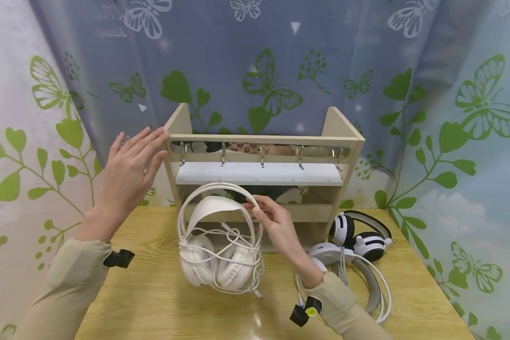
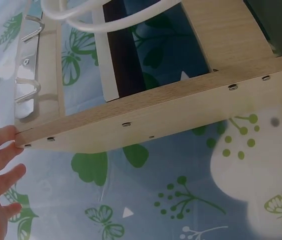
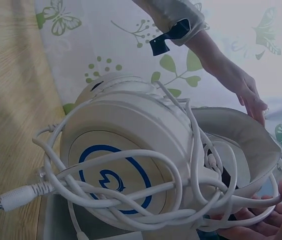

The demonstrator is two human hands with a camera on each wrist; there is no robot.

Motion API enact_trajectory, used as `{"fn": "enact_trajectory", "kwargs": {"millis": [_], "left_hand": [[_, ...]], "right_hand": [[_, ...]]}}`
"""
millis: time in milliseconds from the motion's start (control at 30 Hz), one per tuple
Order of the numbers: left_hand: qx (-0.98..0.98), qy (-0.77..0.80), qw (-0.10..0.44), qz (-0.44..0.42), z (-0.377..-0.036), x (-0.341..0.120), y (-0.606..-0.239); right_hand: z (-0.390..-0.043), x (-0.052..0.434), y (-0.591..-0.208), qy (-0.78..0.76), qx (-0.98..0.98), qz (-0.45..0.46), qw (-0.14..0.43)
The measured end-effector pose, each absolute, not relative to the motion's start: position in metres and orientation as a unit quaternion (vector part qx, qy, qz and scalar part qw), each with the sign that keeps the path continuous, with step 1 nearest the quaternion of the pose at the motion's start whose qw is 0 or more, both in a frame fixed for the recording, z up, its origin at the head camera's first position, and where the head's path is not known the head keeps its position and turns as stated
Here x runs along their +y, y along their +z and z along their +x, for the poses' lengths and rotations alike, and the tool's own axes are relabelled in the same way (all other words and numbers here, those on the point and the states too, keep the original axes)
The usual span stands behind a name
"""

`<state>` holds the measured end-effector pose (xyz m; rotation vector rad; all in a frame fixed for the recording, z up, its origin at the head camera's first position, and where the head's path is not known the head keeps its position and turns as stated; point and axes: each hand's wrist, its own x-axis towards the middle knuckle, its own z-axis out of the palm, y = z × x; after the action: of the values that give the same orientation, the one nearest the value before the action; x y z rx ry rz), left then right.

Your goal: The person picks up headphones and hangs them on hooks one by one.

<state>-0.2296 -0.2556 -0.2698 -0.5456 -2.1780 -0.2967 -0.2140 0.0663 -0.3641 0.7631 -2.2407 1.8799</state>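
headphones [image 1: 218,245]: white, blue emblem | rack [image 1: 261,165]: pale wood | curtain [image 1: 255,61]: blue-grey, green butterflies | sleeves [image 1: 72,278]: beige

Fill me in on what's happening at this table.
A person's right hand pinches the headband of a white headset, its cable wound around the ear cups, holding it up in front of a wooden hook rack. The left hand rests with straight fingers against the rack's left side panel. None of the rack's metal hooks carries anything. Two more headsets lie on the wooden table at the right.
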Motion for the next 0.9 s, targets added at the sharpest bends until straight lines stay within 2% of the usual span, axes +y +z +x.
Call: {"fn": "enact_trajectory", "kwargs": {"millis": [500,900], "left_hand": [[-0.857,-0.129,0.445,-0.224,-0.233,-0.255,-0.273],[-0.862,-0.128,0.437,-0.221,-0.231,-0.254,-0.272]], "right_hand": [[-0.210,0.054,-0.357,0.610,-0.744,0.267,0.060],[-0.212,0.043,-0.344,0.628,-0.724,0.282,0.044]]}}
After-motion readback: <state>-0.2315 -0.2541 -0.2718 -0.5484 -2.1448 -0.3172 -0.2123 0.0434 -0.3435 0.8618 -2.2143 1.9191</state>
